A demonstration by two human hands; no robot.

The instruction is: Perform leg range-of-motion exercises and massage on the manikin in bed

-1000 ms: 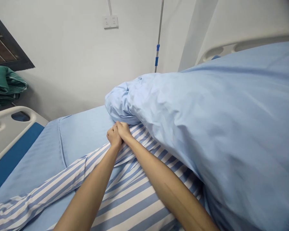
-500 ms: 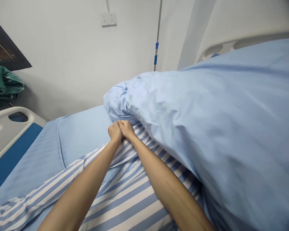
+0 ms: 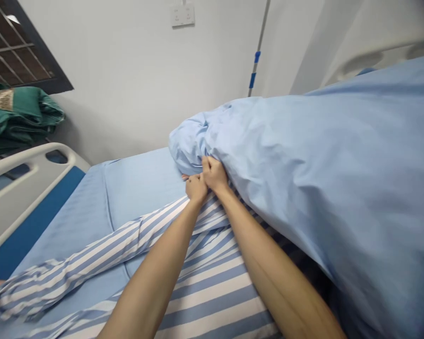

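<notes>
My right hand [image 3: 215,175] is closed on the edge of the light blue quilt [image 3: 275,141], its fingers curled at the fabric. Pressed against it, my left hand [image 3: 197,188] is also closed, low by the quilt's edge; what it grips is hidden. A small bit of skin shows just left of my left hand, and I cannot tell whose it is. Beneath my forearms lies blue-and-white striped clothing [image 3: 212,292], partly under the quilt. One long striped sleeve or trouser leg [image 3: 102,256] runs to the lower left, where some skin of a person shows.
The light blue bed sheet [image 3: 137,174] spreads toward the wall. A pale bed end board [image 3: 53,165] stands at left, with folded green cloth [image 3: 24,113] behind it. A thin metal pole [image 3: 261,33] rises behind the quilt, near a wall socket [image 3: 183,15].
The view has shifted left, so things appear further right. My right hand has risen from beside my left hand onto the quilt's edge. More of the lower-left striped cloth shows.
</notes>
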